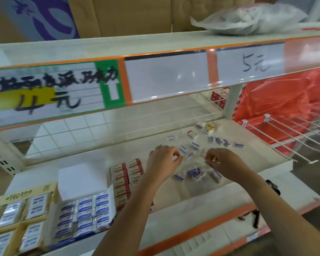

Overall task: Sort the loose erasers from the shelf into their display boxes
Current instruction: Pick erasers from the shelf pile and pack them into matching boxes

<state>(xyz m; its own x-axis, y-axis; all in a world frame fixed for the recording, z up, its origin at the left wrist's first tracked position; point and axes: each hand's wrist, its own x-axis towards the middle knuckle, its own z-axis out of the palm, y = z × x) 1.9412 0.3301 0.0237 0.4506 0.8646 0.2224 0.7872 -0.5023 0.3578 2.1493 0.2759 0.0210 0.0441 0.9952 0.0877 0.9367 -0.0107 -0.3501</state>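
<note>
Presently, left hand (163, 159) fingers curled, grip contents unclear; right hand (223, 161) pinching 1 small eraser (210, 158); loose erasers (192, 172) scattered on shelf (257, 154); display boxes (83, 213) at left, part filled

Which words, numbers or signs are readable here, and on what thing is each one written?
"5元": handwritten on the right price strip.
"4元": handwritten on the left price tag; the line of characters above it is too blurred to read.
White arrow pointing up: on the tag's green panel.
Eraser wrappers and display boxes: print too small to read.
</note>
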